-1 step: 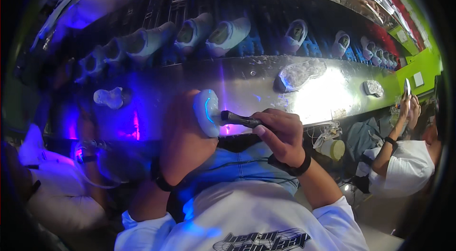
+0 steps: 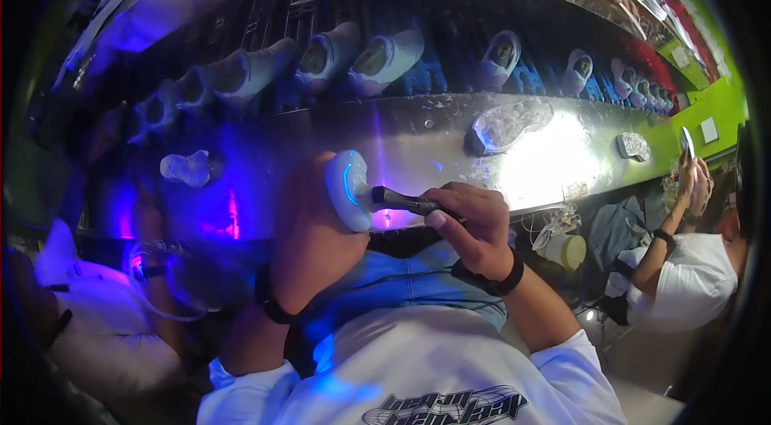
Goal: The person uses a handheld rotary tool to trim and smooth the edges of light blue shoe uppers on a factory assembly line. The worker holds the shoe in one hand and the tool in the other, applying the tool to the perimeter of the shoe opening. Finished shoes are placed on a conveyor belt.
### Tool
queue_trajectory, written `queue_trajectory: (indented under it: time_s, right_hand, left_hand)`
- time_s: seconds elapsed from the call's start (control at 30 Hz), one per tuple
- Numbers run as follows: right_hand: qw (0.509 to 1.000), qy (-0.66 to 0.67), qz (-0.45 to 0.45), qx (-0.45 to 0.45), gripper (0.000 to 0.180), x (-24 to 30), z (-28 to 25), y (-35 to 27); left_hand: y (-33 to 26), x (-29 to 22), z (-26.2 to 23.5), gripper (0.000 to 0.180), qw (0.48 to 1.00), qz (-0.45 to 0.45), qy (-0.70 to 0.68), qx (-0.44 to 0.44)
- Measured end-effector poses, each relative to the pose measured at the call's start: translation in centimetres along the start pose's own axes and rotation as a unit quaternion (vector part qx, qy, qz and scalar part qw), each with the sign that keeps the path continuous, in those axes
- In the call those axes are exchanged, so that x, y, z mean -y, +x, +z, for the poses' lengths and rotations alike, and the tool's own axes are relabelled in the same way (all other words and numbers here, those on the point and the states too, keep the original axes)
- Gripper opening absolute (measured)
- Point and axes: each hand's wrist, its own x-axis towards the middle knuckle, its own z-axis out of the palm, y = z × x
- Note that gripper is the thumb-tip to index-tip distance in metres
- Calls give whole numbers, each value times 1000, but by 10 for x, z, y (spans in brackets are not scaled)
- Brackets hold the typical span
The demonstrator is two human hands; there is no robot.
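**White sole under violet light**

Steel surface [image 2: 418, 144] crosses the middle of the frame. At centre, the left hand [image 2: 313, 236] is closed around a white shoe sole [image 2: 347, 188], held just above the surface's near edge. The right hand [image 2: 474, 224] grips a dark pen-like tool [image 2: 405, 202], its tip touching the sole. Two more soles [image 2: 510, 124] lie right of centre, and white shoes [image 2: 385, 55] line the rack [image 2: 450, 23] above.

Single head-worn fisheye view, looking steeply down, close over workbench [image 2: 418, 144]
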Motion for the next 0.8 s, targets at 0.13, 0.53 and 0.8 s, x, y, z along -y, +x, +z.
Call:
queue_trajectory:
  time_s: [0.13, 0.53, 0.8]
  right_hand:
    - [998, 53, -17, -17, 23, -23, 19, 1]
    - [995, 84, 20, -40, 19, -51, 43, -19]
    - [993, 57, 91, -53, 20, -66, 51, -43]
  left_hand:
    - [5, 10, -4, 53, 999, -28, -9, 33]
    - [18, 22, -13, 43, 988, -75, -80, 113]
    - [13, 46, -20, 54, 994, -19, 4, 108]
